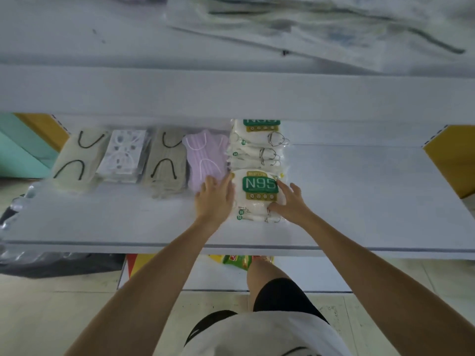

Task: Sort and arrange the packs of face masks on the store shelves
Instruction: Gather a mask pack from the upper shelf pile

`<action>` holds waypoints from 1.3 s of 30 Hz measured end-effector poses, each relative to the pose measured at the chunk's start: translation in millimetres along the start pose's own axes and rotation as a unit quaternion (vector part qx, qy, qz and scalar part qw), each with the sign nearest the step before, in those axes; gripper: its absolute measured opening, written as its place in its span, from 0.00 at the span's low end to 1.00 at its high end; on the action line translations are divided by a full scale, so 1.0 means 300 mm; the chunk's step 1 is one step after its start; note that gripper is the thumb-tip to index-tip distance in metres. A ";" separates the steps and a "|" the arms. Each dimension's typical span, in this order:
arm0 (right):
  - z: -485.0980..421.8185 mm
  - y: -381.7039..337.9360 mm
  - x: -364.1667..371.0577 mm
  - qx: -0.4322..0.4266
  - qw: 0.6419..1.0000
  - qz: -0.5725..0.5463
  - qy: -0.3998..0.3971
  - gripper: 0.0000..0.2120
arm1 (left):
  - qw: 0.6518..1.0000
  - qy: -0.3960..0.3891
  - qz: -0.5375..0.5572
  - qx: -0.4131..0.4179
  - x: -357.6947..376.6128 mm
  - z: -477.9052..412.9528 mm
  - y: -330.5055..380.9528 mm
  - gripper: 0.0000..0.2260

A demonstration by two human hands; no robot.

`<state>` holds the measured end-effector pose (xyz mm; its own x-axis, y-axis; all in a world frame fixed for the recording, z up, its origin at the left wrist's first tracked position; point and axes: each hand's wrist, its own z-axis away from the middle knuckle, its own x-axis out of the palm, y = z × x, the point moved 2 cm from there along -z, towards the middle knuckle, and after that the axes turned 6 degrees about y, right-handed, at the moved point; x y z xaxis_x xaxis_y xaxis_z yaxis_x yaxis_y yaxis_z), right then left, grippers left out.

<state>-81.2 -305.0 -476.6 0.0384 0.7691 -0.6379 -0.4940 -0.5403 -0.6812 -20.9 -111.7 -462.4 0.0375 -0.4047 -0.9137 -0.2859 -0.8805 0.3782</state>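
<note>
The grip is loose, nothing clasped: left hand (214,199) lies flat, fingers straight, against the left edge of the N95 pack (258,194), and right hand (290,201) is spread along its right edge. The pack sits at the front of its row on the shelf (359,201), touching the pink pack (203,160). The danger is slippery plastic. An uneven squeeze could skew it, or the left hand could drag the pink pack out of line.

Upper shelf (231,93) partly hides the rear N95 pack (261,128)
</note>
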 end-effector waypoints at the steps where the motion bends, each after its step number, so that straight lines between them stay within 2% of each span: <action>1: 0.008 0.003 0.000 -0.014 0.999 0.028 0.019 0.36 | 1.000 0.005 -0.022 -0.006 -0.012 -0.020 -0.021 0.19; 4: 0.050 -0.004 0.017 -0.107 0.986 0.110 0.063 0.35 | 0.991 -0.072 -0.112 0.015 -0.009 -0.085 -0.085 0.23; 6: 0.079 -0.006 0.039 -0.158 0.973 0.159 0.057 0.35 | 0.980 -0.155 -0.118 0.040 0.005 -0.106 -0.120 0.23; 8: 0.093 0.000 0.055 -0.170 0.960 0.219 0.032 0.36 | 0.973 -0.203 -0.097 0.049 0.015 -0.107 -0.144 0.21; 11: 0.092 0.003 0.061 -0.175 0.943 0.282 0.020 0.32 | 0.973 -0.200 -0.092 0.073 0.014 -0.108 -0.162 0.20; 15: 0.075 -0.008 0.055 -0.173 0.939 0.295 0.018 0.27 | 0.970 -0.197 -0.107 0.091 0.007 -0.126 -0.161 0.20; 19: 0.104 -0.013 0.041 -0.190 0.928 0.321 0.027 0.30 | 0.977 -0.149 -0.097 0.116 -0.023 -0.092 -0.133 0.20; 23: 0.212 -0.054 0.009 -0.222 0.909 0.353 0.019 0.32 | 0.974 -0.124 -0.065 0.177 -0.114 0.005 -0.082 0.22; 27: 0.355 -0.150 -0.037 -0.260 0.898 0.355 0.016 0.32 | 0.968 -0.124 -0.038 0.214 -0.292 0.128 -0.046 0.28; 29: 0.443 -0.211 -0.066 -0.300 0.891 0.340 0.033 0.31 | 0.962 -0.100 -0.014 0.255 -0.412 0.179 -0.028 0.32; 33: 0.614 -0.351 -0.153 -0.388 0.869 0.289 0.102 0.29 | 0.925 0.006 -0.012 0.379 -0.653 0.246 0.052 0.22; 36: 0.730 -0.462 -0.252 -0.463 0.826 0.270 0.177 0.23 | 0.887 0.093 0.024 0.452 -0.810 0.274 0.150 0.18; 39: 0.818 -0.541 -0.356 -0.521 0.776 0.286 0.212 0.21 | 0.854 0.168 0.068 0.488 -0.961 0.269 0.247 0.18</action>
<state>-218.4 -215.8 -209.8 0.4638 0.2403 -0.8527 0.4258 -0.9045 -0.0233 -130.2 -40.3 -183.2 0.1662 -0.6787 -0.7154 -0.9651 -0.2608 0.0232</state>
